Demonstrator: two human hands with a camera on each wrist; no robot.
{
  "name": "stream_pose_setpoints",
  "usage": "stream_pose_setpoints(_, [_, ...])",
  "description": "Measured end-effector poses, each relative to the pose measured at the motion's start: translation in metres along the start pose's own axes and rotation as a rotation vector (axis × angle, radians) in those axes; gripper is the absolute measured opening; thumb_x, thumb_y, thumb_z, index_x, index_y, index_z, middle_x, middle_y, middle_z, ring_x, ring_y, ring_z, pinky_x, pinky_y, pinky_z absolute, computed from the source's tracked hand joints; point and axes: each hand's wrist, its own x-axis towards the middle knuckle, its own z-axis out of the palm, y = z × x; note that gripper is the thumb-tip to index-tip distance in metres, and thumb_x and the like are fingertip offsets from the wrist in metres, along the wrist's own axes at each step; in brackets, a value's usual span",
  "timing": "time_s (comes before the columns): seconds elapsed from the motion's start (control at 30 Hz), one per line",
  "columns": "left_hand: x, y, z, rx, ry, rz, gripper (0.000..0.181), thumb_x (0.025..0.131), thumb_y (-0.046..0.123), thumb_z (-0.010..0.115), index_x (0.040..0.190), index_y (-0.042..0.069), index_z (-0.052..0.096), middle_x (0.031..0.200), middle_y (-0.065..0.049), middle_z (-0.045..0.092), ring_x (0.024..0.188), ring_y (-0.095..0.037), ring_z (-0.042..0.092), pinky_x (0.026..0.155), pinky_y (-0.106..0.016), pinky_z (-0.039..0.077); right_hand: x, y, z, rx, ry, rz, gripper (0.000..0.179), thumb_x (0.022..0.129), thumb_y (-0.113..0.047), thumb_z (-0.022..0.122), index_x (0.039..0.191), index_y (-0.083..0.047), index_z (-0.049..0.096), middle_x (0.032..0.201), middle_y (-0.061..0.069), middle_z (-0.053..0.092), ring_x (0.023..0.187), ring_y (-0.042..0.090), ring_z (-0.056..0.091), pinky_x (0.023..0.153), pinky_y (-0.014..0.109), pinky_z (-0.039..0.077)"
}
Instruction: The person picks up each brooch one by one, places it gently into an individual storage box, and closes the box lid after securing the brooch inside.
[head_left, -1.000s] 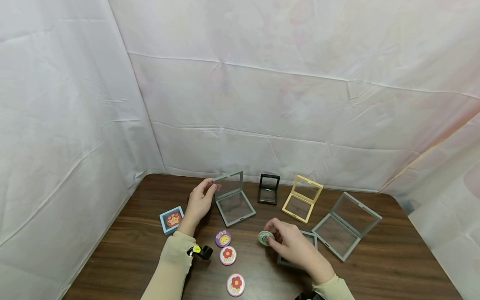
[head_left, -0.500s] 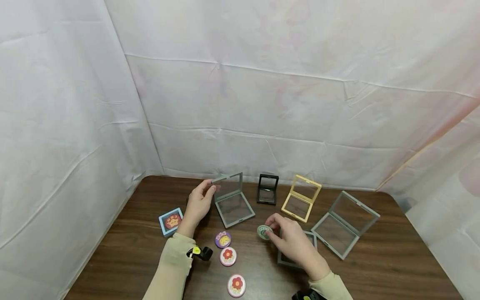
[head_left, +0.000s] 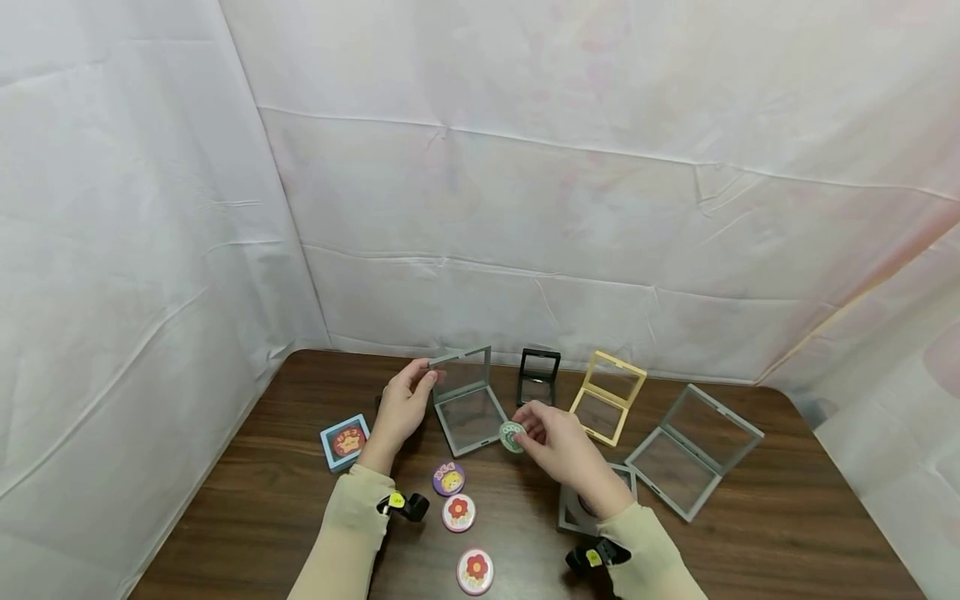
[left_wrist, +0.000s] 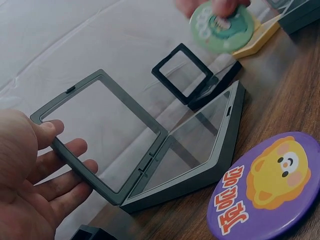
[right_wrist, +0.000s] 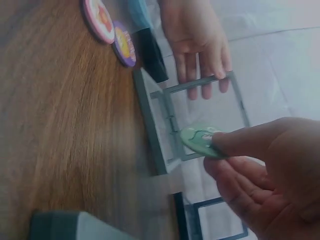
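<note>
My left hand (head_left: 402,410) grips the raised lid of a grey hinged display case (head_left: 471,418), thumb on one face and fingers on the other, as the left wrist view shows. The case stands open, with clear film in both halves. Between thumb and fingers, my right hand (head_left: 564,448) pinches a round green badge (head_left: 512,437), tilted, near the case's front right corner. In the right wrist view this badge (right_wrist: 199,140) appears in front of the case. A purple badge with a yellow cartoon head (left_wrist: 280,175) lies on the table, just in front of the case.
Two red-flower badges (head_left: 458,512) lie nearer me. A blue framed case (head_left: 345,442) with a red badge sits left. Small black (head_left: 537,379), yellow (head_left: 607,398) and large grey (head_left: 693,452) cases stand open rightward. Another grey case (head_left: 576,512) lies partly under my right forearm.
My right hand has carried the green badge left and away from me, toward the grey case. The left hand keeps its grip on the lid, almost unmoved.
</note>
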Motion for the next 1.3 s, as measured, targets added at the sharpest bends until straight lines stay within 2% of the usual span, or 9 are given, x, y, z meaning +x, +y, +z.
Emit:
stream_pose_setpoints(0.33, [0.000, -0.001, 0.002, 0.023, 0.003, 0.002, 0.029, 0.115, 0.015, 0.059, 0.141, 0.006, 0.069, 0.125, -0.012, 0.079, 0.126, -0.035, 0.070, 0.107, -0.057, 0.053, 0.025, 0.011, 0.020, 0.079, -0.002, 0.058, 0.025, 0.099, -0.010, 0.083, 0.123, -0.010, 0.073, 0.095, -0.004, 0.073, 0.085, 0.011, 0.071, 0.079, 0.031, 0.061])
stream_pose_setpoints(0.67, [0.000, 0.001, 0.006, 0.044, -0.007, 0.003, 0.030, 0.115, 0.017, 0.058, 0.143, 0.008, 0.068, 0.126, -0.009, 0.079, 0.125, -0.034, 0.069, 0.105, -0.058, 0.053, 0.039, 0.017, 0.036, 0.112, -0.001, 0.120, 0.022, 0.099, -0.014, 0.083, 0.120, -0.013, 0.077, 0.095, -0.004, 0.074, 0.084, 0.010, 0.071, 0.078, 0.034, 0.060])
stream_pose_setpoints(0.87, [-0.001, 0.002, 0.009, 0.041, -0.007, 0.002, 0.033, 0.116, 0.018, 0.057, 0.145, 0.006, 0.066, 0.126, -0.009, 0.079, 0.126, -0.034, 0.069, 0.106, -0.058, 0.053, 0.044, 0.020, 0.042, 0.079, -0.015, 0.158, 0.019, 0.100, -0.013, 0.082, 0.118, -0.013, 0.078, 0.095, -0.003, 0.073, 0.084, 0.011, 0.070, 0.079, 0.036, 0.059])
stream_pose_setpoints(1.3, [-0.001, 0.001, 0.006, 0.039, -0.013, 0.006, 0.031, 0.117, 0.020, 0.055, 0.142, 0.008, 0.068, 0.125, -0.006, 0.080, 0.125, -0.033, 0.069, 0.105, -0.057, 0.053, 0.052, 0.026, 0.049, -0.040, -0.020, 0.128, 0.026, 0.101, -0.018, 0.082, 0.125, -0.011, 0.077, 0.098, -0.001, 0.072, 0.077, 0.008, 0.063, 0.072, 0.035, 0.055])
